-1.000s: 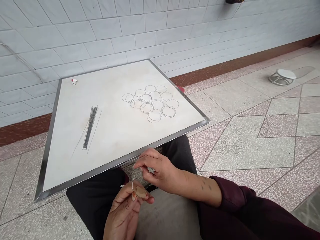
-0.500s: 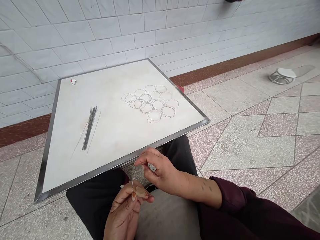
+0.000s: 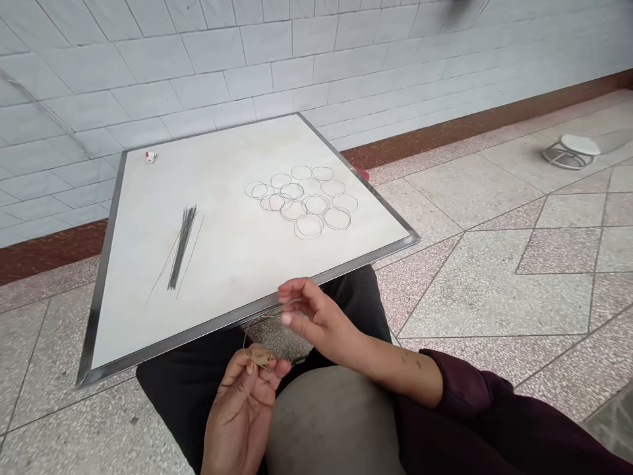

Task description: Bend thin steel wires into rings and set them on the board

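Over my lap, my left hand [image 3: 244,402] pinches a thin wire [image 3: 245,338] together with a small tan piece [image 3: 261,357] at its fingertips. The wire curves upward from there toward my right hand [image 3: 316,316]. My right hand is beside the table's front edge, thumb and fingers apart, with the wire's far part passing near its fingertips. Several thin wire rings [image 3: 309,225] overlap on the right half of the white table [image 3: 232,251]. A bundle of straight dark wires [image 3: 182,247] lies on the left half, with a few loose ones beside it.
At the table's far left corner sits a small white and red object [image 3: 151,157]. The table has a metal edge [image 3: 198,336] close to my hands. A white tiled wall [image 3: 198,86] stands behind it. On the floor at right is a low stool [image 3: 571,152].
My right hand has opened and moved slightly right, its thumb now away from the fingers. My left hand has shifted a little left and up, and the wire shows a wider curve.
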`<state>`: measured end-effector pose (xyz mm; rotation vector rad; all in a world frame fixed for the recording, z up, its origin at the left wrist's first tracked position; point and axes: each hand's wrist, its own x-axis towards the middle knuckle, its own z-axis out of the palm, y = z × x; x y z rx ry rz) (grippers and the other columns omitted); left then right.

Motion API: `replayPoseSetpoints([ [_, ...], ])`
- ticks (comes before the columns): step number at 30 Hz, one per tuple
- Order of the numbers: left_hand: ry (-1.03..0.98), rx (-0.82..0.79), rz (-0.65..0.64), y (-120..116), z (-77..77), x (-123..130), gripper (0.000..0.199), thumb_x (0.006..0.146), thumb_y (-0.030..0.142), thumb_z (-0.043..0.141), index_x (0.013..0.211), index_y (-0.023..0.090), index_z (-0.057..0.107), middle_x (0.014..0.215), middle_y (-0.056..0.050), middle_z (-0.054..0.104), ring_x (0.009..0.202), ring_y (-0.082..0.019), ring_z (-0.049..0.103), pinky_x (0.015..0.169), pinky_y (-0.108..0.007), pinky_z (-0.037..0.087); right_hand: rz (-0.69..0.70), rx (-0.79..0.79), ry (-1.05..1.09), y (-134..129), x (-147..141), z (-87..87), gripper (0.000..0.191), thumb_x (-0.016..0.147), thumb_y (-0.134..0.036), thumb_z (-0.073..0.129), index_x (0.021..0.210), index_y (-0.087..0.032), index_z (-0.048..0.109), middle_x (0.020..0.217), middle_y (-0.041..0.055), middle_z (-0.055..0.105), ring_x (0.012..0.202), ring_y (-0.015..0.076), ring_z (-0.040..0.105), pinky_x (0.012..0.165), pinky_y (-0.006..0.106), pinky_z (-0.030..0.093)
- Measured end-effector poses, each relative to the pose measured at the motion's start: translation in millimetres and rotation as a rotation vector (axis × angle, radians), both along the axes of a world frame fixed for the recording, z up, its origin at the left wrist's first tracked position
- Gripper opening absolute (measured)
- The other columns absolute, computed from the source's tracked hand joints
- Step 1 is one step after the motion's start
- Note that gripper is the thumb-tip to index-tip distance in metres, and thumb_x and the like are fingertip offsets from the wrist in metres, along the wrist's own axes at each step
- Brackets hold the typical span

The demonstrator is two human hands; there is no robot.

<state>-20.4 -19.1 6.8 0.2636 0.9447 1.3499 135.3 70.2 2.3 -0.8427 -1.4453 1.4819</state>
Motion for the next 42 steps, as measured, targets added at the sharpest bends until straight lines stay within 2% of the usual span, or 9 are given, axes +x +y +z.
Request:
replayPoseSetpoints([
  [2, -0.034, -0.039, 0.114, 1.6, -2.4, -0.8, 0.011, 0.073, 0.026, 0.080, 0.078, 0.020, 0.073, 0.089, -0.001, 0.068, 0.088, -0.017, 0.065, 0.089, -0.033, 0.053, 0.007, -0.266, 0.146, 1.1, -0.1, -3.0, 0.036, 0.090, -0.047, 0.063, 0.115, -0.024, 0.051, 0.114, 0.0050, 0.053, 0.105, 0.0166, 0.054, 0.090, 0.033, 0.047],
  [4, -0.040, -0.047, 0.195, 3.2, -3.3, -1.1, 0.014, 0.071, 0.025, 0.082, 0.082, 0.021, 0.073, 0.093, -0.002, 0.069, 0.092, -0.017, 0.065, 0.086, -0.029, 0.054, 0.070, -0.520, 0.271, -1.0, -1.9, -6.6, 0.040, 0.087, -0.057, 0.062, 0.107, -0.024, 0.054, 0.109, 0.0028, 0.055, 0.095, 0.0144, 0.056, 0.078, 0.028, 0.048],
  [7, -0.016, -0.015, 0.247, 5.5, -3.3, -0.9, 0.014, 0.072, 0.024, 0.081, 0.083, 0.021, 0.073, 0.092, -0.001, 0.068, 0.090, -0.015, 0.063, 0.079, -0.024, 0.055, 0.322, -0.714, 0.367, -8.7, -7.9, -10.8, 0.044, 0.071, -0.045, 0.083, 0.098, -0.020, 0.060, 0.096, 0.0006, 0.059, 0.083, 0.0114, 0.058, 0.069, 0.023, 0.045],
  [9, 0.010, 0.010, 0.250, 6.6, -3.0, -0.5, 0.015, 0.071, 0.026, 0.082, 0.082, 0.021, 0.073, 0.089, -0.001, 0.068, 0.086, -0.014, 0.062, 0.078, -0.023, 0.054, 0.455, -0.691, 0.408, -14.0, -13.0, -12.7, 0.042, 0.064, -0.029, 0.090, 0.095, -0.017, 0.064, 0.092, 0.0010, 0.064, 0.085, 0.0117, 0.061, 0.076, 0.024, 0.047],
  [11, 0.034, 0.027, 0.243, 6.6, -2.7, -0.2, 0.015, 0.071, 0.027, 0.082, 0.081, 0.020, 0.074, 0.088, -0.001, 0.067, 0.084, -0.014, 0.062, 0.077, -0.024, 0.054, 0.474, -0.652, 0.443, -17.2, -17.3, -14.4, 0.034, 0.066, -0.024, 0.089, 0.092, -0.015, 0.068, 0.088, 0.0011, 0.068, 0.085, 0.0112, 0.063, 0.079, 0.025, 0.047],
  [15, 0.066, 0.063, 0.204, 4.9, -1.6, -0.1, 0.013, 0.072, 0.028, 0.080, 0.081, 0.021, 0.074, 0.087, -0.001, 0.066, 0.080, -0.014, 0.060, 0.074, -0.025, 0.054, 0.436, -0.619, 0.444, -16.5, -19.7, -16.5, 0.023, 0.072, -0.026, 0.085, 0.086, -0.015, 0.071, 0.081, -0.0001, 0.070, 0.073, 0.0081, 0.062, 0.069, 0.022, 0.047],
  [23, 0.067, 0.118, 0.123, 6.4, 3.1, 1.0, 0.009, 0.075, 0.026, 0.078, 0.076, 0.019, 0.071, 0.082, -0.001, 0.062, 0.076, -0.014, 0.058, 0.075, -0.027, 0.053, 0.408, -0.507, 0.443, -13.5, -18.3, -11.1, 0.023, 0.073, -0.032, 0.084, 0.078, -0.015, 0.070, 0.070, -0.0018, 0.069, 0.067, 0.0076, 0.061, 0.066, 0.022, 0.047],
  [30, 0.044, 0.009, 0.170, 7.1, 1.7, 0.8, 0.008, 0.079, 0.027, 0.075, 0.081, 0.019, 0.072, 0.084, -0.002, 0.065, 0.081, -0.014, 0.060, 0.080, -0.027, 0.054, 0.392, -0.553, 0.377, -11.6, -15.2, -9.0, 0.027, 0.073, -0.033, 0.084, 0.083, -0.014, 0.068, 0.076, -0.0016, 0.069, 0.068, 0.0070, 0.061, 0.069, 0.022, 0.047],
  [42, 0.070, -0.051, 0.185, 7.0, 3.8, 0.3, 0.019, 0.079, 0.026, 0.076, 0.096, 0.020, 0.075, 0.096, -0.006, 0.070, 0.093, -0.017, 0.064, 0.086, -0.028, 0.054, 0.296, -0.540, 0.300, -9.4, -17.7, -14.8, 0.030, 0.074, -0.038, 0.082, 0.081, -0.014, 0.065, 0.071, -0.0027, 0.065, 0.064, 0.0069, 0.056, 0.068, 0.023, 0.045],
])
